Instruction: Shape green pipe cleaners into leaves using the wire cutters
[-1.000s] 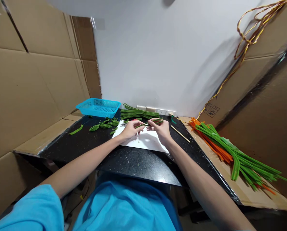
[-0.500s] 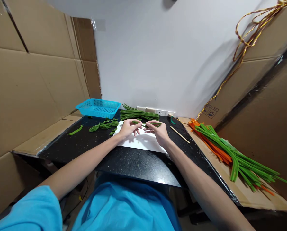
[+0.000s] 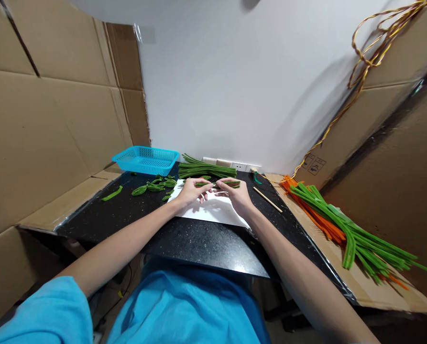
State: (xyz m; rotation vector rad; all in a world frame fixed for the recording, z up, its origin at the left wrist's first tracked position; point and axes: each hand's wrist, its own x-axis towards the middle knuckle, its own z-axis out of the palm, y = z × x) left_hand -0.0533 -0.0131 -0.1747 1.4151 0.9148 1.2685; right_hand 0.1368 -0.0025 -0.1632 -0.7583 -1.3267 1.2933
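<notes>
Both hands meet above a sheet of white paper [image 3: 209,214], pinching a dark green pipe cleaner [image 3: 232,183] between them. My left hand [image 3: 191,192] has thumb and fingers closed on its left part. Close beside it, my right hand [image 3: 237,195] grips the right part, and the thumbs nearly touch. Fingers hide some of the pipe cleaner, so its exact shape is unclear. Just behind the hands lies a bundle of dark green pipe cleaners [image 3: 208,169]. To the left are several looped, leaf-like green pipe cleaner pieces [image 3: 155,185].
A blue plastic basket [image 3: 145,170] stands at the back left, with a green strip [image 3: 112,193] in front. A thin wooden stick [image 3: 268,199] lies right of the paper. Bright green pipe cleaners [image 3: 342,222] and orange ones [image 3: 319,220] rest on cardboard at the right. Cardboard walls flank the black table [image 3: 206,246].
Both hands keep nearly the same place and grip; only the fingers and the held pipe cleaner have shifted very slightly. The whole view has tilted a little.
</notes>
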